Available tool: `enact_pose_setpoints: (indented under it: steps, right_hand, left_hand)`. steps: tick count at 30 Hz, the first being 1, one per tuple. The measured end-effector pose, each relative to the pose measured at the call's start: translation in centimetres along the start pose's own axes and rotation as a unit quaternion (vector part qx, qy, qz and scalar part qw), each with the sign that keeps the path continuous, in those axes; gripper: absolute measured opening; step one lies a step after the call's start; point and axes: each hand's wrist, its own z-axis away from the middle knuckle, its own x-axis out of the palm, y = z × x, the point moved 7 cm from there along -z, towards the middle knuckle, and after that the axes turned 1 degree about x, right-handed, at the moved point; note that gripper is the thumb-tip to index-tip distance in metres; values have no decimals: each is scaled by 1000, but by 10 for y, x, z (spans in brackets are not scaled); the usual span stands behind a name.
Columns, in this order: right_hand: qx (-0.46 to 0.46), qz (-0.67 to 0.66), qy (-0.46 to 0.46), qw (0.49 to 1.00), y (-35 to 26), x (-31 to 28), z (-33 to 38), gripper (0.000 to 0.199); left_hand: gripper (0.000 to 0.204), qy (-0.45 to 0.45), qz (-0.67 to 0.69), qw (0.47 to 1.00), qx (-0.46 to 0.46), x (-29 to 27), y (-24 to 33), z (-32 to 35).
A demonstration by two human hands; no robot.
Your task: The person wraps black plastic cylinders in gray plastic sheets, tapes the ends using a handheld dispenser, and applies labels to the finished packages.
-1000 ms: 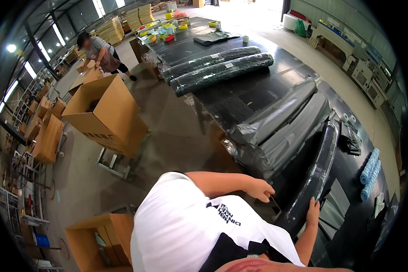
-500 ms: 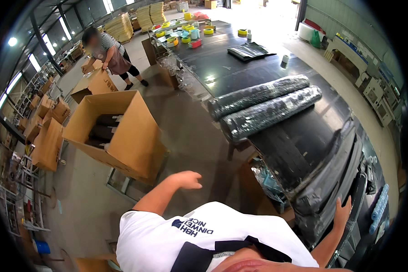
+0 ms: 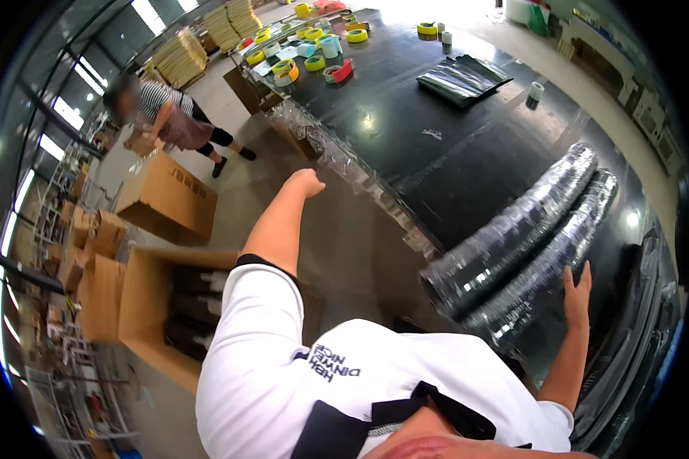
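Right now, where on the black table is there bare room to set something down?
The black table is bare mid-surface, between the flat black plastic bundle and the two shiny plastic-wrapped black rolls, bar one small pale scrap. Crowded: far-left end, yellow round tape rolls; near right, grey folded sheeting.

Looks down from a head-worn mount through the left of two side-by-side fisheye lenses, close above the white shirt (image 3: 417, 367), past left hand (image 3: 305, 183) and right hand (image 3: 577, 297) to the bench (image 3: 383, 107) at right and floor (image 3: 264, 168) at left.
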Motion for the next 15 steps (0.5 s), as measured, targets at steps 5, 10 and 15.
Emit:
enact_pose_setpoints:
  steps: [5, 10, 15]
  right_hand:
    - [111, 227, -1, 968, -6, 80, -21, 85]
    - [246, 276, 55, 927, 41, 47, 39, 81]
    - [546, 391, 160, 723, 4, 23, 177, 94]
  left_hand:
    - [53, -53, 3, 985, -163, -28, -123, -177]
    - [53, 83, 71, 975, -191, -133, -148, -356]
    - [60, 169, 53, 973, -150, -124, -164, -530]
